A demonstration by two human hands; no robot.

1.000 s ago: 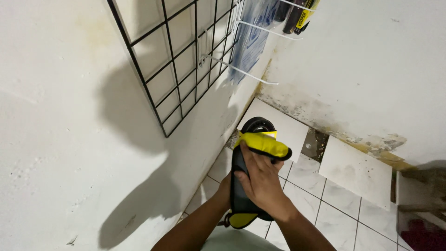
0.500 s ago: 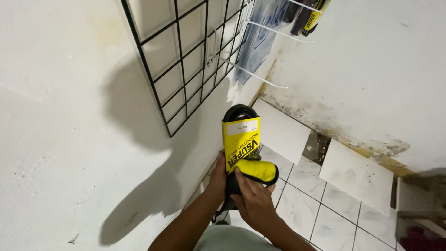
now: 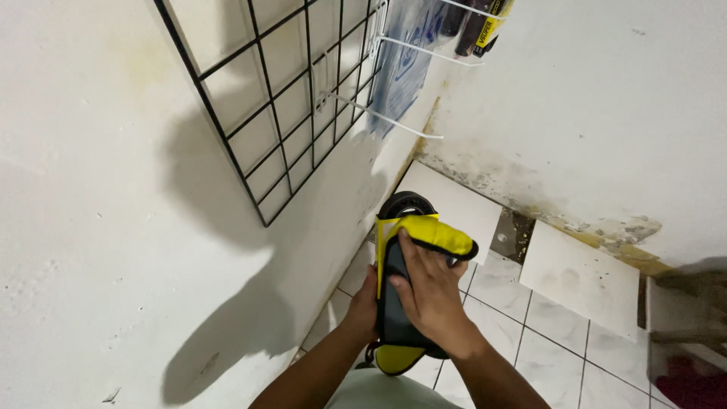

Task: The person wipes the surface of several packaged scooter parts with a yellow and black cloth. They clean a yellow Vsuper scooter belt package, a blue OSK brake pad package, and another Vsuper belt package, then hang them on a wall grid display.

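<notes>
A black rubber loop in a yellow cardboard sleeve, like a packaged inner tube, is held upright low in the head view. My right hand presses flat on its front, fingers over the dark middle. My left hand grips it from behind at the lower left, mostly hidden. The yellow top flap is folded over to the right.
A black wire grid panel hangs on the white wall at left, with white wire hooks sticking out. Packaged goods hang at top. Loose white tiles lean against the stained right wall over the tiled floor.
The package came down from its raised position, and its yellow card is folded over again. My right hand moved up onto its front. The view shifted slightly left.
</notes>
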